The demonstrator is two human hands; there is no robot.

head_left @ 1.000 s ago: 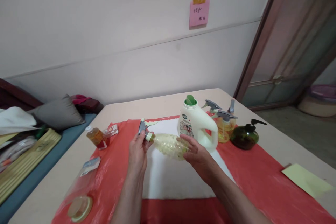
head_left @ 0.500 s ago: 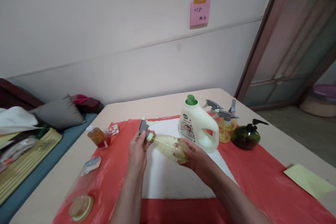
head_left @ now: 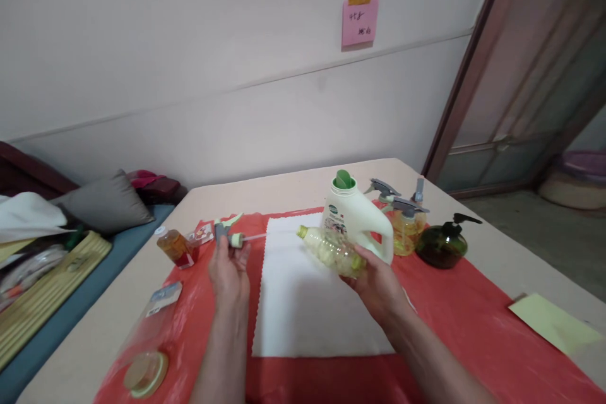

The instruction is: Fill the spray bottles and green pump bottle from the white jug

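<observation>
My left hand (head_left: 230,265) is closed around a grey and pale green trigger spray head (head_left: 230,237), its thin dip tube pointing right. On the other side, my right hand (head_left: 379,278) grips the base end of a clear, yellowish spray bottle (head_left: 329,247). The bottle is tilted on its side, its uncapped neck toward the left. A gap separates the tube's end from the neck. Just behind the bottle stands a white-green detergent jug (head_left: 353,211) with a green cup in its mouth. Below both hands lies a white cloth (head_left: 307,322).
Spray bottles (head_left: 404,237) with grey triggers and a dark green pump bottle (head_left: 442,245) stand at the right. An amber bottle (head_left: 176,247) and a clear jar lying on its side (head_left: 146,374) are at the left. Red sheeting (head_left: 454,315) covers part of the table.
The spray head has come off the bottle. My left hand has moved left with it, drawing the tube out, while my right hand has shifted right with the bottle.
</observation>
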